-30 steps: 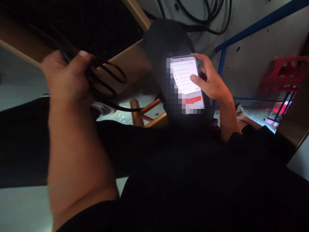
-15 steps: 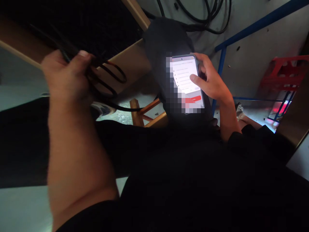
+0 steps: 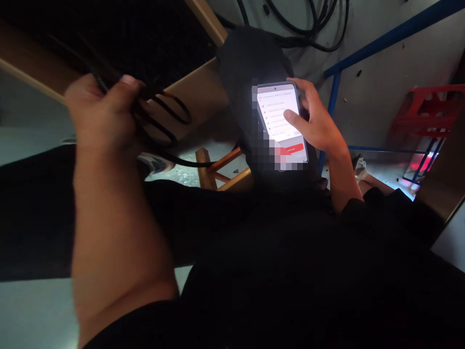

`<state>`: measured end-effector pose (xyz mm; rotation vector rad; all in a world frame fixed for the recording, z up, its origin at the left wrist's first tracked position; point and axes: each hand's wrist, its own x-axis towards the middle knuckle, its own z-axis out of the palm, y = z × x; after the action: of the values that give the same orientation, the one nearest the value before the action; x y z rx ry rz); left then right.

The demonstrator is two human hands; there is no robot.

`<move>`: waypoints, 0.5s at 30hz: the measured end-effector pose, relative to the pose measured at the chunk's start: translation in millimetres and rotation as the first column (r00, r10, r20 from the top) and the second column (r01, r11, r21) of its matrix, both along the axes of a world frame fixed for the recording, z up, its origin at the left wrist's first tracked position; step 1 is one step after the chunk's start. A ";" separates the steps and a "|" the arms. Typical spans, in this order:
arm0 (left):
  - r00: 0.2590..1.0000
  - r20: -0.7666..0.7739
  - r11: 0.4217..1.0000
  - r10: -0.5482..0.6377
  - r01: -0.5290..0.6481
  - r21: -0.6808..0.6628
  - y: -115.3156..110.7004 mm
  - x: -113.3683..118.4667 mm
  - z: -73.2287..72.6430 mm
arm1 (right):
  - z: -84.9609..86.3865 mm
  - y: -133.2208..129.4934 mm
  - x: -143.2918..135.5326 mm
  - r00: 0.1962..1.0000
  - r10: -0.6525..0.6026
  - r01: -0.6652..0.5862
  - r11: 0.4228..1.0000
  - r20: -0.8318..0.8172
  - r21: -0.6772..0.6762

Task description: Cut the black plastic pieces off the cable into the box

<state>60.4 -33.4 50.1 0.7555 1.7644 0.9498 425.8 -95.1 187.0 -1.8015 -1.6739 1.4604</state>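
My left hand [image 3: 103, 109] is closed around a black cable [image 3: 167, 109], whose loops stick out to the right of the fingers. Part of the cable is dark and blurred against the box behind it. On the right, my right hand [image 3: 316, 116] grips a phone [image 3: 279, 109] by its right side, the thumb lying over the lit screen. Lines of text and a red button show on that screen, and its lower left is pixelated. The phone is in front of a dark-clothed knee [image 3: 250, 58].
A box with light edges [image 3: 196, 89] and a dark inside spans the upper left. Below it stands a wooden stool [image 3: 207, 169]. Black hoses [image 3: 308, 31] lie on the floor at the top. Right are a blue metal frame [image 3: 381, 36] and a red plastic stool [image 3: 421, 109].
My right thumb has shifted slightly left on the phone screen. My left hand, still on the cable, appears slightly farther right.
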 end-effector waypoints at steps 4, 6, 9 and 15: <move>0.998 -0.057 0.997 -0.015 0.010 -0.078 4.6 2.0 -0.8 | 2.8 1.3 -2.5 0.998 -0.062 0.062 0.998 -0.022 0.001; 0.998 -0.066 0.997 0.004 -0.009 -0.082 5.1 5.3 3.4 | 4.8 1.9 -2.9 0.998 -0.056 0.055 0.998 -0.026 -0.004; 0.996 -0.090 0.997 0.004 -0.011 -0.075 3.6 11.1 14.2 | 8.1 2.9 -2.3 0.999 -0.043 0.043 0.999 -0.005 -0.010; 1.000 -0.019 1.000 -0.012 0.012 -0.015 -0.1 5.9 9.7 | 9.6 4.0 3.3 1.000 -0.005 0.005 0.999 0.000 -0.039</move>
<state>66.3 -33.4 59.8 0.7667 1.7796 0.9229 429.1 -91.2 196.5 -1.8245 -1.6514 1.5010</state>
